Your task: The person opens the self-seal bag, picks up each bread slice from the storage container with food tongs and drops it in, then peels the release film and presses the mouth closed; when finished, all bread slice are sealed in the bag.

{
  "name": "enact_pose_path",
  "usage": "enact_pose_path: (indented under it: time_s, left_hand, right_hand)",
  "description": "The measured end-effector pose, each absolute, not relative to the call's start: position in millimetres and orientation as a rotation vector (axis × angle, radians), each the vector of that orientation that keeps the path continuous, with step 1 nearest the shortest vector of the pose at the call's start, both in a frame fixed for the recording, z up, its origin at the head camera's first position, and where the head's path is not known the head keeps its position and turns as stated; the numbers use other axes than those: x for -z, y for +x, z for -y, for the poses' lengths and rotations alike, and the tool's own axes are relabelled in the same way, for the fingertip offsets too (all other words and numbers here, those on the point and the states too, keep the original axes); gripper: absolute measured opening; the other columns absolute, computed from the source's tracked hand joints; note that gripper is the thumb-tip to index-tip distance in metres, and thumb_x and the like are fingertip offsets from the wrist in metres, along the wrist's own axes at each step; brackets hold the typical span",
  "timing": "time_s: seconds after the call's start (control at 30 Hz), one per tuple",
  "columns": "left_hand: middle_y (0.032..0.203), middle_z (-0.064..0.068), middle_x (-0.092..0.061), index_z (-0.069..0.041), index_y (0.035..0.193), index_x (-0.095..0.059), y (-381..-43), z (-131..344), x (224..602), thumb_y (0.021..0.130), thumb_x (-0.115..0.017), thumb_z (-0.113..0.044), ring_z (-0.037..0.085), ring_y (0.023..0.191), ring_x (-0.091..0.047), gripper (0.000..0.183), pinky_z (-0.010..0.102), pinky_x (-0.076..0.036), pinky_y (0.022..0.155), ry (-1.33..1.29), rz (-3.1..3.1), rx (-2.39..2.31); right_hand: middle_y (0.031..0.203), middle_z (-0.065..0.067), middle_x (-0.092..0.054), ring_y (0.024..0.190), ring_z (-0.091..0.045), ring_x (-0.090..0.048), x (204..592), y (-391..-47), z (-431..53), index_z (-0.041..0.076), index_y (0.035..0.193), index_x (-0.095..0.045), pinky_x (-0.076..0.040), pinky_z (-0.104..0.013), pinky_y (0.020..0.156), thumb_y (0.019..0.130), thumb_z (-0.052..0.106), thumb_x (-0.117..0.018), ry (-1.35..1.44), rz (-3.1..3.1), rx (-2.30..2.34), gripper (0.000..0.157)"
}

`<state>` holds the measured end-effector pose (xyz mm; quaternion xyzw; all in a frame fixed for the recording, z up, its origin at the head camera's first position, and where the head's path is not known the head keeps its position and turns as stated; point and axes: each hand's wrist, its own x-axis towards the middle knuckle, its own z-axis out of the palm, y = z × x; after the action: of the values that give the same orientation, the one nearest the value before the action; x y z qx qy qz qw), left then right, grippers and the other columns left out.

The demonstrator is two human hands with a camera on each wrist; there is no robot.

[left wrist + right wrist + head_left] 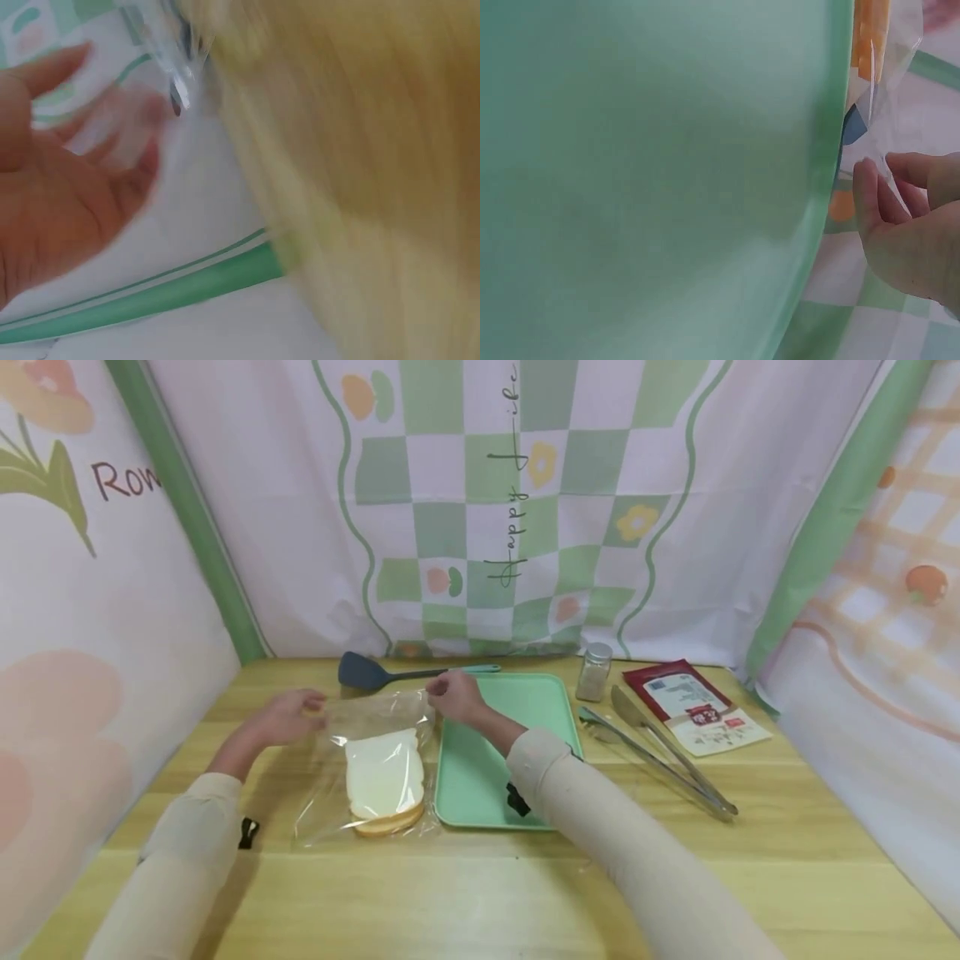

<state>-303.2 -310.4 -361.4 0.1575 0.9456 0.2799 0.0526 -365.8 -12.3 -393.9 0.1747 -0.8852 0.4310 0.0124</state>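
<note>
Two slices of bread point(384, 777) lie stacked inside a clear plastic bag point(322, 810), left of a green tray point(476, 777). My right hand point(457, 696) pinches the bag's upper right corner between thumb and fingers, over the tray's far left corner. In the right wrist view, the clear film point(889, 112) runs up from the right hand's fingers. My left hand point(285, 720) is at the bag's upper left edge, blurred by motion. Its fingers are spread and loosely bent in the left wrist view, with nothing held between them.
Behind the bag lies a dark spatula point(365, 672). To the tray's right are a glass shaker jar point(594, 672), metal tongs point(675, 764) and a red and white food pouch point(697, 710). Patterned curtains point(510, 510) enclose the wooden table point(360, 902) at the back and sides.
</note>
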Motion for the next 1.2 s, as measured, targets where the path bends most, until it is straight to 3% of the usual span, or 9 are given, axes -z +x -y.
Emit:
enact_pose_path:
  time_s: [0.1,0.23,0.37,0.5,0.6,0.73,0.8,1.0,1.2]
  left_hand:
    - [0.092,0.033,-0.064,0.028,0.135,-0.026,-306.5,314.2,368.3,0.099,-0.054,-0.015,0.036,0.082,-0.066,0.062,0.047,-0.054,0.085,0.252,-2.742,-0.909]
    - [0.067,-0.001,-0.059,0.031,0.137,-0.007,-311.7,321.7,382.0,0.099,-0.050,-0.007,0.006,0.056,-0.055,0.069,0.025,-0.053,0.061,0.067,-2.471,-1.295]
    - [0.083,0.001,-0.069,0.028,0.141,-0.008,-315.3,325.2,393.1,0.097,-0.053,-0.001,0.007,0.070,-0.065,0.069,0.025,-0.056,0.069,0.025,-2.337,-1.508]
    - [0.082,0.011,-0.069,0.023,0.142,-0.017,-320.3,321.1,397.6,0.092,-0.057,0.005,0.011,0.065,-0.065,0.066,0.027,-0.057,0.063,-0.011,-2.418,-1.571]
    - [0.090,0.023,-0.068,0.019,0.140,-0.027,-323.3,316.1,398.0,0.092,-0.058,0.003,0.018,0.065,-0.065,0.059,0.028,-0.056,0.061,-0.008,-2.625,-1.487]
    - [0.119,0.037,-0.059,0.017,0.139,-0.032,-320.1,311.8,392.9,0.097,-0.058,-0.010,0.034,0.089,-0.069,0.056,0.039,-0.058,0.078,0.010,-2.818,-1.237]
    - [0.120,0.039,-0.056,0.020,0.139,-0.029,-314.0,313.4,387.3,0.099,-0.056,-0.016,0.037,0.090,-0.067,0.060,0.043,-0.056,0.083,0.028,-2.807,-1.147]
    - [0.074,0.006,-0.059,0.025,0.126,-0.037,-292.0,335.3,382.0,0.100,-0.054,-0.010,0.010,0.060,-0.054,0.047,0.024,-0.051,0.059,0.072,-2.466,-1.223]
    - [0.085,0.003,-0.069,0.022,0.122,-0.047,-272.2,342.9,390.8,0.097,-0.056,-0.004,0.011,0.074,-0.066,0.037,0.025,-0.055,0.066,0.035,-2.242,-1.357]
  right_hand:
    - [0.092,-0.010,-0.074,0.082,-0.021,-0.069,398.4,-368.8,14.1,0.002,0.096,-0.074,-0.056,-0.026,0.072,0.086,0.002,-0.070,0.453,2.781,-1.405,0.011]
    - [0.084,-0.008,-0.074,0.071,-0.017,-0.067,403.8,-369.5,18.3,0.003,0.090,-0.075,-0.055,-0.024,0.060,0.084,0.001,-0.071,0.372,2.772,-1.511,0.008]
    - [0.078,-0.007,-0.073,0.065,-0.014,-0.065,407.6,-369.1,20.7,0.002,0.085,-0.075,-0.054,-0.022,0.056,0.082,-0.003,-0.070,0.342,2.751,-1.501,0.007]
    - [0.073,-0.007,-0.073,0.062,-0.016,-0.066,409.2,-370.4,21.5,0.002,0.082,-0.075,-0.054,-0.023,0.055,0.082,-0.004,-0.067,0.319,2.761,-1.387,0.010]
    - [0.079,-0.008,-0.074,0.071,-0.020,-0.068,408.2,-371.0,22.3,0.002,0.087,-0.076,-0.056,-0.025,0.063,0.085,-0.002,-0.068,0.351,2.773,-1.293,0.009]
    - [0.093,-0.010,-0.073,0.087,-0.023,-0.068,404.0,-367.4,21.3,0.002,0.097,-0.074,-0.056,-0.028,0.075,0.090,0.004,-0.067,0.416,2.819,-1.222,0.010]
    - [0.097,-0.011,-0.073,0.091,-0.024,-0.068,399.5,-361.4,18.5,0.002,0.100,-0.073,-0.057,-0.030,0.077,0.090,0.004,-0.066,0.474,2.835,-1.213,0.012]
    - [0.095,-0.012,-0.074,0.084,-0.021,-0.070,384.5,-329.0,6.7,0.001,0.097,-0.072,-0.056,-0.026,0.072,0.086,0.006,-0.066,0.701,2.892,-1.237,0.013]
    - [0.073,-0.013,-0.072,0.053,-0.017,-0.065,382.8,-299.6,8.6,0.001,0.095,-0.071,-0.050,-0.024,0.044,0.084,0.005,-0.071,0.739,3.051,-1.463,0.012]
